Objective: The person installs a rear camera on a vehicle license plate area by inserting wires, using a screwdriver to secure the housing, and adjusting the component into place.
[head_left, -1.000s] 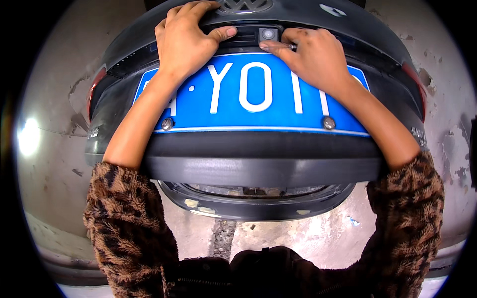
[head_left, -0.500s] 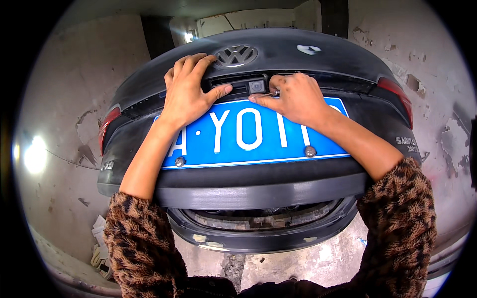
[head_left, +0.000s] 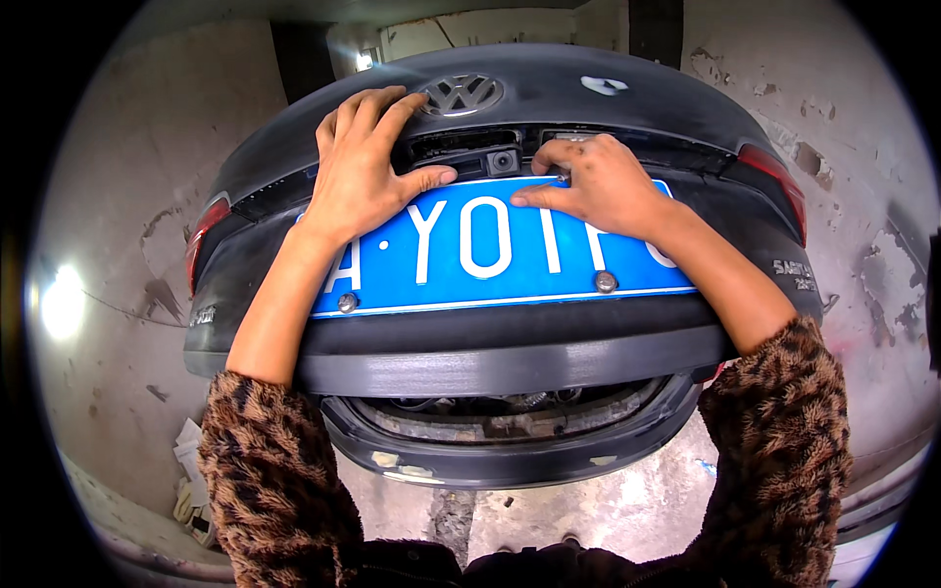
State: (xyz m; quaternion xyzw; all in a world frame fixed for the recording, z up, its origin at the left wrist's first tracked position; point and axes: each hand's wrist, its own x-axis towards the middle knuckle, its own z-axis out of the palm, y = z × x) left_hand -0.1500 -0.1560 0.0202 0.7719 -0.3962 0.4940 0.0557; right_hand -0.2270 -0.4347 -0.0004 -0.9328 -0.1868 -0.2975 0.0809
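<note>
My left hand (head_left: 358, 181) lies with its fingers stretched on the dark trunk lid (head_left: 392, 78), beside the round emblem (head_left: 463, 95). Its thumb reaches to the left end of the black handle unit with a small rear-view camera (head_left: 503, 162). That unit sits at an open slot (head_left: 461, 143) above the blue licence plate (head_left: 461, 250). Just right of the camera, my right hand (head_left: 603, 186) is curled over the plate's upper edge. A small thin metal piece (head_left: 564, 178) shows between its thumb and bent fingers, mostly hidden.
Two bolt heads hold the plate's lower edge, one a round bolt (head_left: 607, 282). Below lie the open bumper (head_left: 461, 470) and the concrete floor (head_left: 578, 500). Peeling walls (head_left: 127, 176) stand on both sides. A bright lamp (head_left: 64, 304) shines at left.
My right hand has drawn slightly right, away from the camera, and the metal piece shows less. The slot above the handle unit looks wider. The whole view has shifted a little.
</note>
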